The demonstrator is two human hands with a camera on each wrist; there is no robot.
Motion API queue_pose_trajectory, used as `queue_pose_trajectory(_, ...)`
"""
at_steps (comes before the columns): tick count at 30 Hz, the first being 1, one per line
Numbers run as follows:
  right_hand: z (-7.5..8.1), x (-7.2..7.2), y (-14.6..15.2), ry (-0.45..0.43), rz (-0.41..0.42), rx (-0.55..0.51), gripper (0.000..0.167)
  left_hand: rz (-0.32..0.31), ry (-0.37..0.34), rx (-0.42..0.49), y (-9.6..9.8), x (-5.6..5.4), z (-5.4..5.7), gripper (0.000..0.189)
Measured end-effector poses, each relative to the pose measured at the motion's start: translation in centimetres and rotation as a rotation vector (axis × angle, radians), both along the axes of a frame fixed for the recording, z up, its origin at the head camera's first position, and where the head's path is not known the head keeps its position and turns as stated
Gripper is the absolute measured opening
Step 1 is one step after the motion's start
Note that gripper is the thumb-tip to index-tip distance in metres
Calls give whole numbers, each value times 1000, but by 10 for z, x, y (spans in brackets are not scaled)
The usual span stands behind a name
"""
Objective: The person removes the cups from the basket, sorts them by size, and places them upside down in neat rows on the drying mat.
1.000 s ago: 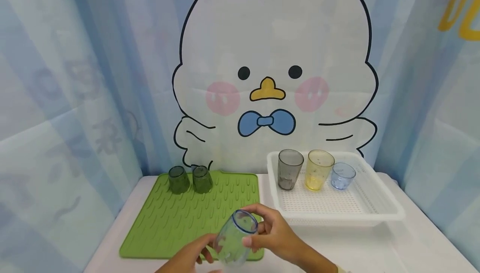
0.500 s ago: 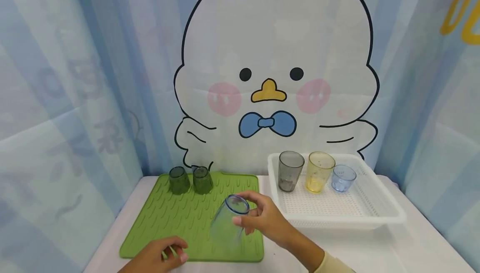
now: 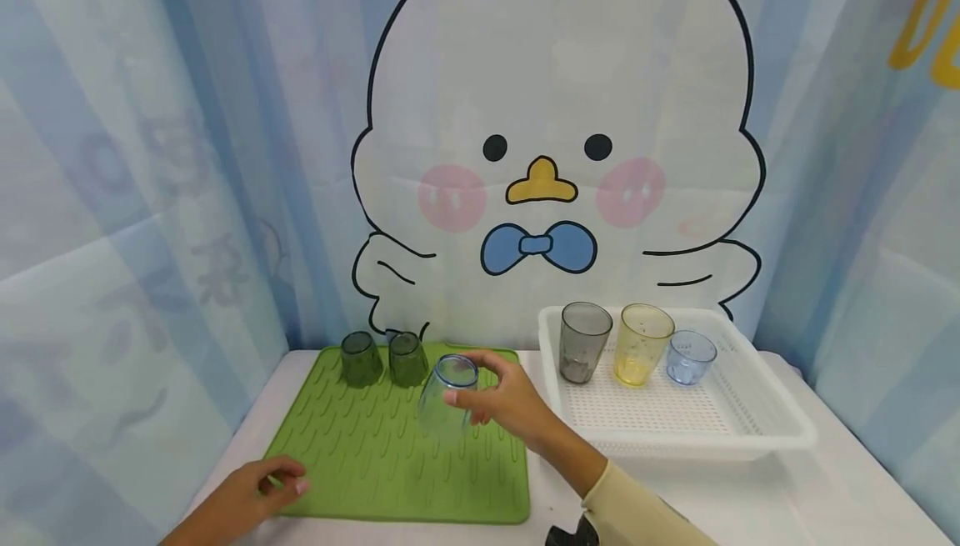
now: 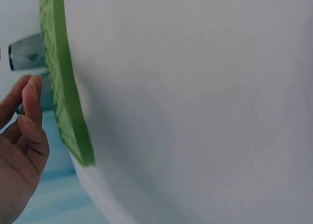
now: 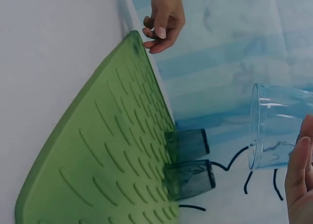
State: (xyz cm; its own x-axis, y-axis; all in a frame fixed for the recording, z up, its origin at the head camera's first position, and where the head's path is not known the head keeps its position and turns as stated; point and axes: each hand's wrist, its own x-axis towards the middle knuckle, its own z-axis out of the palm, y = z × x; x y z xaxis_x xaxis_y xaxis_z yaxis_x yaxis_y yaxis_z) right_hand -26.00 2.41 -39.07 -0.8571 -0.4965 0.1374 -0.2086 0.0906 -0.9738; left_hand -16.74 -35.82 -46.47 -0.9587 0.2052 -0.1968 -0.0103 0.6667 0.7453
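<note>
My right hand (image 3: 506, 396) grips a clear, blue-tinted drinking glass (image 3: 433, 408) near its narrow end, thumb on the near side. Upside down, the glass (image 5: 279, 128) is held over the green ribbed drying mat (image 3: 390, 479), its wide mouth facing the mat in the right wrist view. Two small dark tinted glasses (image 3: 362, 360) stand narrow end up at the mat's back left. Near the mat's front left corner, my left hand (image 3: 258, 489) holds nothing, fingers loosely bent; the left wrist view shows this hand (image 4: 22, 150) beside the mat's edge.
Right of the mat, a white perforated plastic basket (image 3: 757, 438) holds a grey glass (image 3: 583, 342), a yellow glass (image 3: 642, 346) and a short blue glass (image 3: 690, 357). A curtain (image 3: 555, 71) printed with a cartoon bird hangs behind the white table (image 3: 675, 496).
My left hand has let go of the blue-tinted glass and moved left. The right hand has carried it forward and left over the mat.
</note>
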Motion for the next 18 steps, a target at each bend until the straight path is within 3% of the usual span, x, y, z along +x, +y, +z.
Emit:
queue_pose_trajectory(9, -11, -24, -22, -38, -88, 31, 65, 12, -32, 0, -38, 0, -13, 44)
queue_pose_trajectory(13, -14, -36, -32, -72, -132, 27, 66, -17, -53, 25, -47, -2, -15, 41)
queue_pose_trajectory(18, -21, -52, -43, -90, -194, 34, 70, -54, -31, 60, -52, -4, -20, 33)
